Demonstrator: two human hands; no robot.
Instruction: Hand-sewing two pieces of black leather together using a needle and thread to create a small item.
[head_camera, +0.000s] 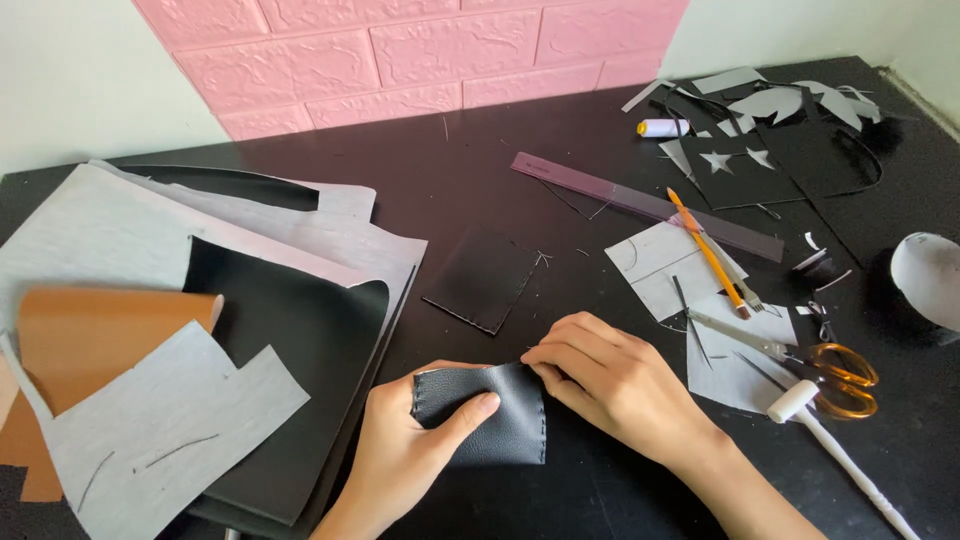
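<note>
Pink embossed brick-pattern wall panelling (420, 50) is backing a black table (470, 190), on which leatherwork materials are being kept within arm's reach. A small black stitched leather pouch piece (500, 415) is being held at the near edge of the table, directly below the camera, so that its seam can be seen closely. It is being pinched by the left hand (405, 450), whose thumb is being pressed flat across the leather face with the fingers curled beneath; this grip is closed on the piece and is apparently steadying it. The upper right corner is being pinched by the fingertips of the right hand (610, 380), a grip likewise closed on the leather, apparently so that the stitched edge is kept taut between the two hands.

A second flat black leather rectangle with stitched edges (482, 278) is lying just beyond, apart from the hands. Large grey-backed and black leather sheets (250, 290), with a tan sheet (90, 340) among them, are being stacked to the left, clear of the working area. To the right, orange-handled scissors (810, 365), a white-headed mallet (830, 440), an orange pencil (705, 250), a translucent purple ruler (640, 205) and a white thread spool (662, 127) are lying among grey offcuts (660, 265), on the side of the right hand.
</note>
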